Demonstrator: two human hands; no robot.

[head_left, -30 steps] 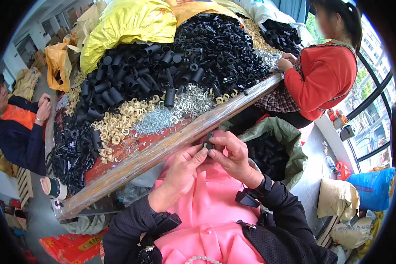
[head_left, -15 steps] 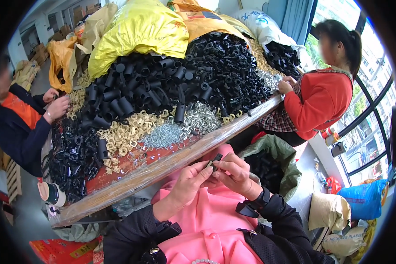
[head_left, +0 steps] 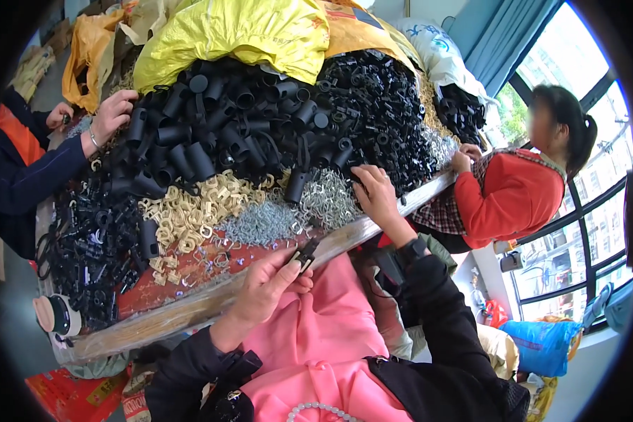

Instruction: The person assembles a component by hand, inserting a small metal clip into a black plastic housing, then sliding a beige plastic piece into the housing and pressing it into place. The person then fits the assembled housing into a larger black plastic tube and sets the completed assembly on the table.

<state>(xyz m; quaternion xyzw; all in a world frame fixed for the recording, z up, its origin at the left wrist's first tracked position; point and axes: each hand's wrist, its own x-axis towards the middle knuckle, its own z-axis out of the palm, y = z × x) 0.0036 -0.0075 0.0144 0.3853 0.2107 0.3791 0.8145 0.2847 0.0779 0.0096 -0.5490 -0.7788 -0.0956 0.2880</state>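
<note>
My left hand (head_left: 260, 285) is closed on a small black plastic part (head_left: 304, 252), pinched between thumb and fingers just above the table's near edge. A pale bit shows on that part; what it is I cannot make out. My right hand (head_left: 378, 200) reaches over the table edge, fingers stretched and slightly apart, with nothing visible in it. It is at the near edge of a heap of small black plastic parts (head_left: 376, 105), beside silvery wire clips (head_left: 325, 197). Its fingertips overlap the heap; whether they touch it I cannot tell.
Larger black cylinders (head_left: 190, 158), beige plastic pieces (head_left: 197, 211) and small bluish metal pieces (head_left: 264, 224) lie heaped on the red table (head_left: 169, 292). A lidded cup (head_left: 58, 314) stands at the left corner. A co-worker's hand (head_left: 112, 116) is at the left; another co-worker (head_left: 506, 190) works at the right.
My right hand has let go of the black part and moved up and right to the heap. My left hand keeps the part, slightly further left. The left co-worker's hand has reached to the cylinders.
</note>
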